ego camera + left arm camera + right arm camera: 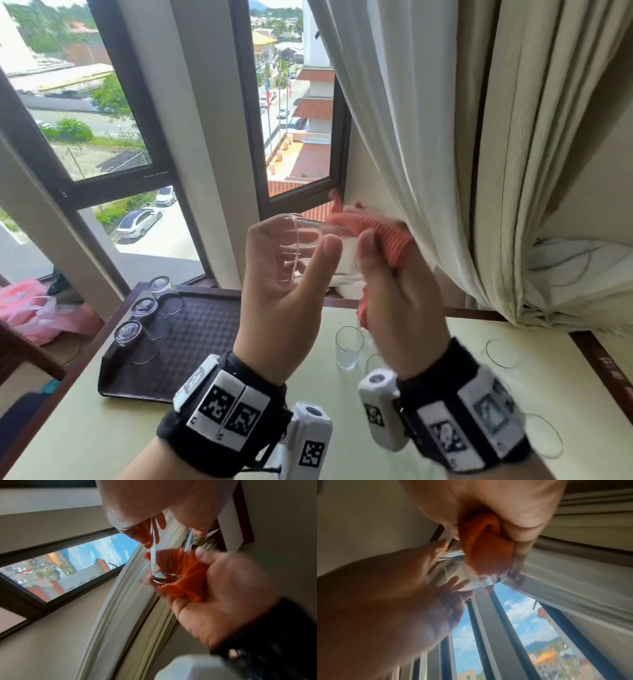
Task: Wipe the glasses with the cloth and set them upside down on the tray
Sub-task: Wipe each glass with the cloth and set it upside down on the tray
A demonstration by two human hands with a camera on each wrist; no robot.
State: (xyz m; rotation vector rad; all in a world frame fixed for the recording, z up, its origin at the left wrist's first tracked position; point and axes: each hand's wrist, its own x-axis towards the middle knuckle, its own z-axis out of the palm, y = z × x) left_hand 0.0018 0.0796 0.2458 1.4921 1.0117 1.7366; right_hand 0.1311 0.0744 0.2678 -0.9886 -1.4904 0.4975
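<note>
Hands: left (274, 274) grips glass (318, 246), right (397, 301) clutches cloth (383, 233); three glasses inverted on tray (191, 342).

Pale desk (102, 442) carries dark tray (191, 346) far-left, upright glasses (348, 346) standing centre and right.

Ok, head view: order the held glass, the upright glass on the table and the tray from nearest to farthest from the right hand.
From the right hand:
1. Held glass, touching it, left of it.
2. Upright glass, below on the table.
3. Tray, far left.
</note>
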